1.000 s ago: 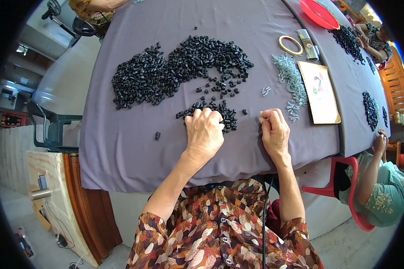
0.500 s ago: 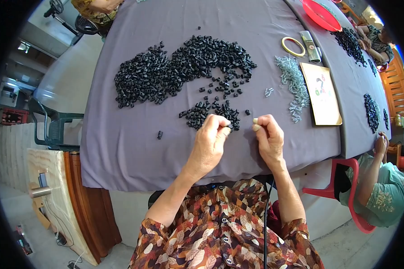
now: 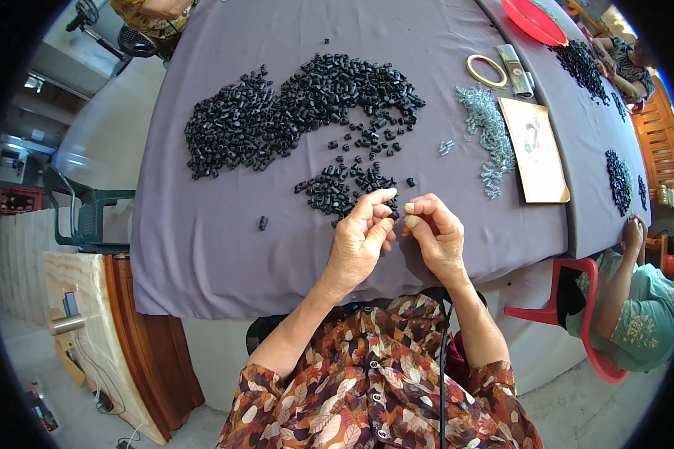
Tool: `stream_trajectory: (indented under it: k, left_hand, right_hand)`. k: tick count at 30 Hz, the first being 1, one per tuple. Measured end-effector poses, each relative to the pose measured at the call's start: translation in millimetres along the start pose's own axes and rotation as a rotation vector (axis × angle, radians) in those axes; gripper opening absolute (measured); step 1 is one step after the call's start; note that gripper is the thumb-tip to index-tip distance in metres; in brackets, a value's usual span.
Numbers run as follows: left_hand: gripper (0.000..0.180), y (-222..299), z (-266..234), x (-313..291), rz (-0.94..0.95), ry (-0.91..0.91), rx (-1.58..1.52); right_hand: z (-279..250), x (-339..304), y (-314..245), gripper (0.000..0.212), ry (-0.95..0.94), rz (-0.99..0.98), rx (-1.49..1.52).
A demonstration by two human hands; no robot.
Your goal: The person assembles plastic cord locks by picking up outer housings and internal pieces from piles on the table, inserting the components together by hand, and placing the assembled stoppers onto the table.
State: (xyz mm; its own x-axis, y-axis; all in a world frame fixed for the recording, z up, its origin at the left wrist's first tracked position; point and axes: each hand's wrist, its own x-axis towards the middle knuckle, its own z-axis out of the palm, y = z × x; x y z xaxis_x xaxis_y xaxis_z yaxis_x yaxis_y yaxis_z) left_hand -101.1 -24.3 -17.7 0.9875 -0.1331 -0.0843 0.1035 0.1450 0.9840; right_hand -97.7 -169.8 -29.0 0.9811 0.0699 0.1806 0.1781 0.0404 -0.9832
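Note:
My left hand is raised over the near edge of a small pile of black plastic caps. Its fingers are curled, with the thumb tip close to the bent fingers; whatever sits between them is too hidden to name. Beside it, almost touching, my right hand pinches thumb against forefinger, and the tiny thing in that pinch cannot be made out. One loose black cap lies just beyond the hands, another black piece off to the left. A much larger heap of black caps spreads farther back.
Small clear plastic pieces lie in a strip on the grey cloth, beside a cardboard sheet. A tape roll, a green packet and a red basin are farther back. Other people sit around the table.
My two hands have come closer together, the right moving left toward the left hand. The left forefinger has lifted away from the thumb. The view has shifted slightly.

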Motion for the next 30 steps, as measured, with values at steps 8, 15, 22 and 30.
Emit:
stream_trajectory:
  k: [8,15,22,30]
  left_hand:
    - [0.016,-1.2,1.9,5.1,-0.089,0.05,-0.132]
    - [0.011,-4.4,0.8,2.1,-0.067,0.07,-0.117]
    - [0.008,-8.2,1.2,2.5,-0.117,0.072,-0.162]
    - [0.008,-13.0,-1.1,3.5,-0.15,0.033,-0.253]
  right_hand:
    - [0.4,-0.8,4.9,0.012,0.07,-0.171,-0.147]
    - [1.9,-1.0,1.4,0.019,0.059,-0.352,-0.386]
    - [2.3,-0.2,-1.3,0.018,0.05,-0.33,-0.381]
    - [2.3,-0.4,0.1,0.014,0.044,-0.179,-0.289]
